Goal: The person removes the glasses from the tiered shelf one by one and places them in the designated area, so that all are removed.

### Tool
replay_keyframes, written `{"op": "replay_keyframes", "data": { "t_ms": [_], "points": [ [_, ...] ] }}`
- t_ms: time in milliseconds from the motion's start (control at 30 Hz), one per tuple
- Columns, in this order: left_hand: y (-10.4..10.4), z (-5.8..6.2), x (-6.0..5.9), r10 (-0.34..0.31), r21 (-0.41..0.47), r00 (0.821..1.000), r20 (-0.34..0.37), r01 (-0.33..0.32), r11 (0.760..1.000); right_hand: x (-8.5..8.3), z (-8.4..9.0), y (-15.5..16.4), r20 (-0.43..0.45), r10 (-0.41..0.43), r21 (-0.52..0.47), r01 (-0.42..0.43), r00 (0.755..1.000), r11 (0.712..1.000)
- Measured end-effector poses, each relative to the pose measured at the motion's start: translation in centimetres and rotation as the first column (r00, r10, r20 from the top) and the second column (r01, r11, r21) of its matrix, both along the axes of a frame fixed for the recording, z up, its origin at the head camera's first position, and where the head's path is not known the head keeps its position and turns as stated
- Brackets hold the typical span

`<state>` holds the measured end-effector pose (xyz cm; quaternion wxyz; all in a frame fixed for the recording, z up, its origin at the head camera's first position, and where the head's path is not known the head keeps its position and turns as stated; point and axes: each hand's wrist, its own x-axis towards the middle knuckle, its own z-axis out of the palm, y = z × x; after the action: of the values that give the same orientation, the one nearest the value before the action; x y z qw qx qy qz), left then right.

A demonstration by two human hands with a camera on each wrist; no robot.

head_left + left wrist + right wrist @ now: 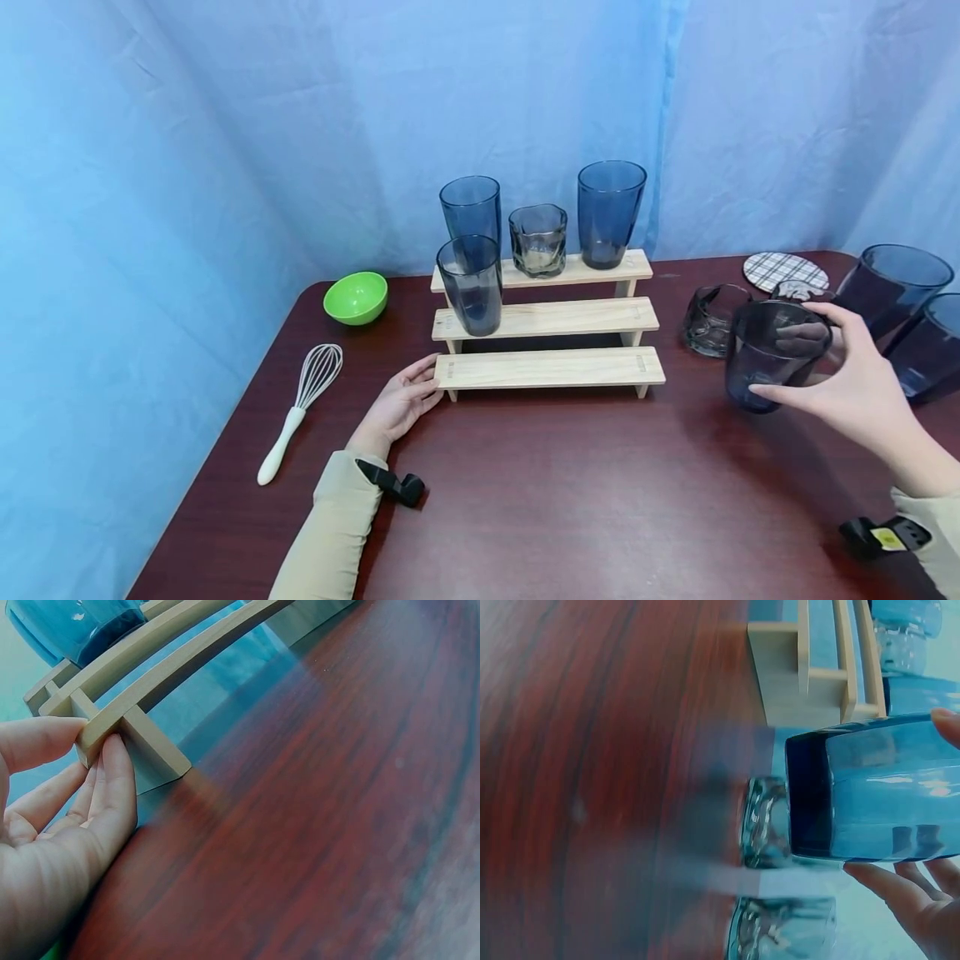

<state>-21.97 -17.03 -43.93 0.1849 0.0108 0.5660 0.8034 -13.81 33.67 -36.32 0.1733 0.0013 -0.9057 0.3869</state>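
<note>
A three-step wooden rack (547, 367) stands mid-table. Two tall blue glasses (470, 207) (609, 212) and a short clear glass (537, 240) stand on its top step; another blue glass (471, 284) is on the middle step. My left hand (401, 400) rests with straight fingers (112, 787) against the left end of the bottom step (101, 727). To the right of the rack, my right hand (847, 375) grips a blue glass (772, 354) (877, 795) and holds it tilted just above the table.
A green bowl (356, 297) and a white-handled whisk (300, 408) lie left of the rack. At the right are a clear glass (708, 318) (763, 821), a plaid coaster (784, 271) and two more blue glasses (892, 287) (933, 346). Blue curtain behind.
</note>
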Motion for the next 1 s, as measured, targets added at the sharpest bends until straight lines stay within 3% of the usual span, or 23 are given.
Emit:
{"op": "replay_keyframes", "data": {
  "t_ms": [333,600,767,867,1000],
  "points": [
    [0.0,-0.2,-0.2,-0.003,0.003,1.0,-0.014,0.003,1.0,0.0,-0.2,2.4,0.044,-0.143,0.124,0.137,0.989,0.983],
    [-0.1,-0.2,-0.2,-0.001,0.007,1.0,-0.012,0.001,1.0,0.0,-0.7,3.3,0.038,-0.178,0.07,0.175,0.983,0.982],
    [-0.1,-0.2,-0.1,0.002,0.005,1.0,-0.011,-0.002,1.0,-0.2,-1.1,3.6,0.081,-0.246,0.111,0.236,0.966,0.965],
    [0.0,-0.3,-0.2,0.003,0.009,1.0,-0.009,-0.003,1.0,-0.9,-2.3,4.8,0.105,-0.254,0.103,0.243,0.962,0.965],
    [0.0,-0.3,-0.1,0.001,-0.002,1.0,-0.008,-0.001,1.0,-2.7,-5.8,7.9,0.114,-0.284,0.103,0.273,0.952,0.957]
  ]
}}
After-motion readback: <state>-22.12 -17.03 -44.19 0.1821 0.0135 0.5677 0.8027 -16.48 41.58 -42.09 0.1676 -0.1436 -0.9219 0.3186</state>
